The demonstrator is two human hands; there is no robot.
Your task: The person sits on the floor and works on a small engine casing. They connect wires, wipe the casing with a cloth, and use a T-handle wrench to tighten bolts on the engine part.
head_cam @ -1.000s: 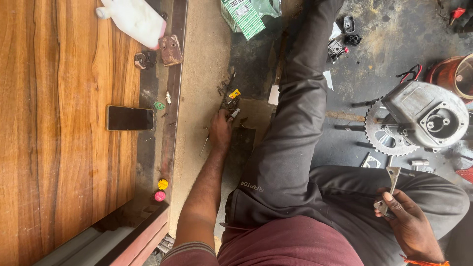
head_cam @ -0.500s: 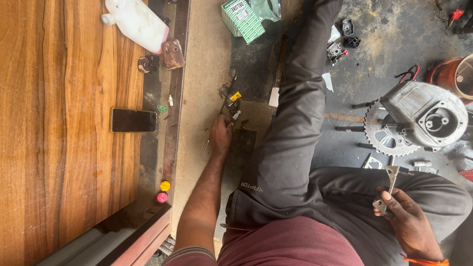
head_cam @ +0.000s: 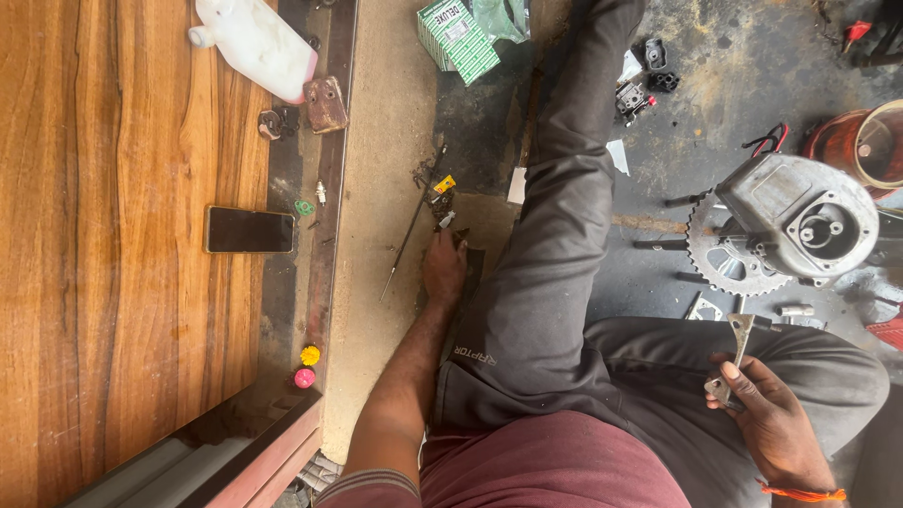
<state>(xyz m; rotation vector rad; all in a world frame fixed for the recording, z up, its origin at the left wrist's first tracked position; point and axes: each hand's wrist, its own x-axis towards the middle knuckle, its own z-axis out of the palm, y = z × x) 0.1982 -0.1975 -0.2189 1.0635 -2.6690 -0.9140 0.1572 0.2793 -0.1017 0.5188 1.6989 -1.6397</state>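
Observation:
I sit on the floor with my left leg stretched forward. My left hand [head_cam: 444, 268] reaches down to a small pile of dark parts [head_cam: 442, 202] on the ground beside my thigh; whether its fingers hold anything cannot be seen. A thin metal rod [head_cam: 409, 230] lies just left of it. My right hand [head_cam: 767, 419] rests over my bent right knee, shut on a flat metal wrench [head_cam: 736, 350] that points up toward a grey engine casing [head_cam: 804, 216] with a toothed sprocket [head_cam: 720, 254].
A wooden board [head_cam: 103, 263] at left carries a black phone [head_cam: 249, 230] and a white plastic bottle [head_cam: 254, 42]. A green box [head_cam: 458, 38] lies at the top. Small engine parts [head_cam: 644, 89], a red bucket [head_cam: 861, 141] and loose bolts [head_cam: 795, 309] lie on the dark floor.
My left hand has stayed at the pile of parts and the right hand still holds the wrench; only the view has shifted slightly.

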